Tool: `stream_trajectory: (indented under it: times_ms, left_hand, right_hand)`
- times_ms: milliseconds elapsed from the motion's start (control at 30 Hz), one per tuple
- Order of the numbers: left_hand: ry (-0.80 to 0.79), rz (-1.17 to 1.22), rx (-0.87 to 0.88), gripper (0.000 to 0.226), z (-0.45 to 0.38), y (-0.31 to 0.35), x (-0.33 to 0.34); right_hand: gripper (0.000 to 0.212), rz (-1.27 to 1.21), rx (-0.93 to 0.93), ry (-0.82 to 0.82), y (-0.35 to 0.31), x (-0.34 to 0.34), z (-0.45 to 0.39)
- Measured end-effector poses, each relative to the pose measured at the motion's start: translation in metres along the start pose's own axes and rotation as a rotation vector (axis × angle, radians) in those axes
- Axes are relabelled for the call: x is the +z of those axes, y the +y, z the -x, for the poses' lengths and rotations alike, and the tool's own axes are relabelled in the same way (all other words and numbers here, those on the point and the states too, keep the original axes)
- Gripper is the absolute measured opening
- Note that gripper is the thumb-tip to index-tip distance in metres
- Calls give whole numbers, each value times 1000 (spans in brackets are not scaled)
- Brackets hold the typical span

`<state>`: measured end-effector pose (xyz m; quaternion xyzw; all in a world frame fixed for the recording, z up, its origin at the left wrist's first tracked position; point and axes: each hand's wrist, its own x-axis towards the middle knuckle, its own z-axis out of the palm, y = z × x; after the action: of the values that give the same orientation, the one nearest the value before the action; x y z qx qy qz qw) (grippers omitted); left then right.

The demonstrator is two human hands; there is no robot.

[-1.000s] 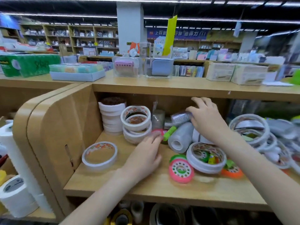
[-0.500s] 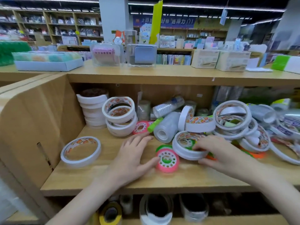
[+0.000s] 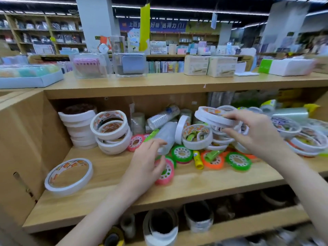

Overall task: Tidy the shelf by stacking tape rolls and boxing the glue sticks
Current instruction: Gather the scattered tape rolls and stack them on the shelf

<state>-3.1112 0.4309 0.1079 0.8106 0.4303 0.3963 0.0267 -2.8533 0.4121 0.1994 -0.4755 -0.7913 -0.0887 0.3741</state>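
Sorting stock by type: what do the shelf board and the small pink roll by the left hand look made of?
Shelf board: pale wood or wood-look laminate, matte, faint grain visible. Pink roll: seemingly glossy plastic core, with a ring of punched holes; the frame is too blurred to be sure.

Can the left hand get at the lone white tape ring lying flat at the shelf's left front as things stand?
Probably yes: the white tape ring lies alone on bare shelf, nothing on or against it. The left hand hovers just to its right, over a pink roll.

Single head view, close above the shelf (image 3: 177, 189), facing forward and down.
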Motion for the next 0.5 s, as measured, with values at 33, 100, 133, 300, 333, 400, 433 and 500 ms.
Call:
stream_trajectory:
  times_ms: [33, 100, 133, 300, 333, 400, 433, 500]
  left_hand:
    - [-6, -10, 2, 44, -7, 5, 4]
    - [-26, -43, -38, 44, -20, 13, 12]
    - [-21, -60, -51, 48, -25, 16, 15]
    - [-178, -313, -138, 84, -55, 26, 23]
    - [-227, -339, -157, 91, -60, 28, 25]
    - [-252, -337, -145, 98, -69, 31, 30]
    - [-250, -326, -130, 100, -73, 32, 32]
    - [-248, -293, -118, 103, -78, 34, 38]
  right_hand:
    - [26, 164, -69, 25, 8, -1, -7]
    - [25, 517, -116, -180, 23, -1, -18]
    - [29, 678, -97, -389, 29, 2, -22]
    - [32, 869, -132, -771, 53, 15, -27]
    - [28, 871, -148, -753, 56, 16, -26]
    - [27, 850, -174, -733, 63, 17, -27]
    - [29, 828, -174, -724, 66, 16, -29]
    - [30, 724, -146, -652, 73, 7, -32]
